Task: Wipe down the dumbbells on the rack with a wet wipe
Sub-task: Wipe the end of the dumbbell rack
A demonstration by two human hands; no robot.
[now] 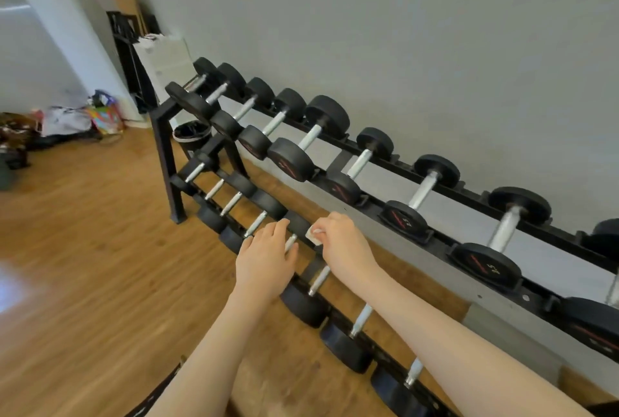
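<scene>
A two-tier black rack (164, 148) along the grey wall holds several black dumbbells with silver handles. My right hand (341, 242) pinches a small white wet wipe (312, 235) against the far head of a lower-tier dumbbell (290, 242). My left hand (266, 257) lies over that same dumbbell's silver handle with its fingers stretched across it, covering the near head. The upper-tier dumbbells (291, 158) sit untouched above and behind both hands.
A black bin (191, 136) stands under the rack's left end. Bags and clothes (67, 120) lie on the wooden floor at far left. A white paper bag (165, 59) leans by the wall beyond the rack. Open wooden floor (83, 266) spreads left of me.
</scene>
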